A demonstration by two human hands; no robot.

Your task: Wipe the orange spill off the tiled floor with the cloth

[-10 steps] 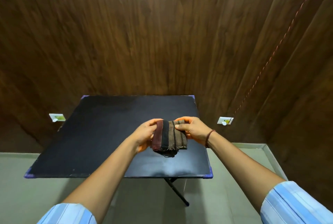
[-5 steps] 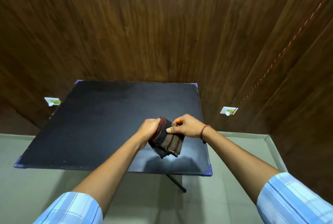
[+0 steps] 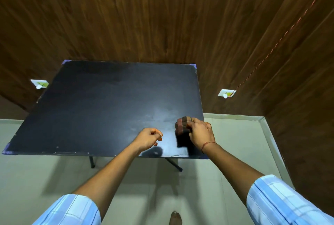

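While both forearms reach out over the table (image 3: 101, 109), I see my right hand (image 3: 199, 132) clenched around the cloth (image 3: 182, 125), a folded dark bundle with a reddish stripe, held just above the table's near right corner. My left hand (image 3: 149, 137) grasps nothing; its fingers are loosely curled, thumb tip near the forefinger, just beside the cloth but apart from it. Pale smears show on the black tabletop near both hands. Below, the floor (image 3: 36, 179) is pale tile, and I can't make out any orange spill on it. A bare foot (image 3: 175, 218) shows at the bottom edge.
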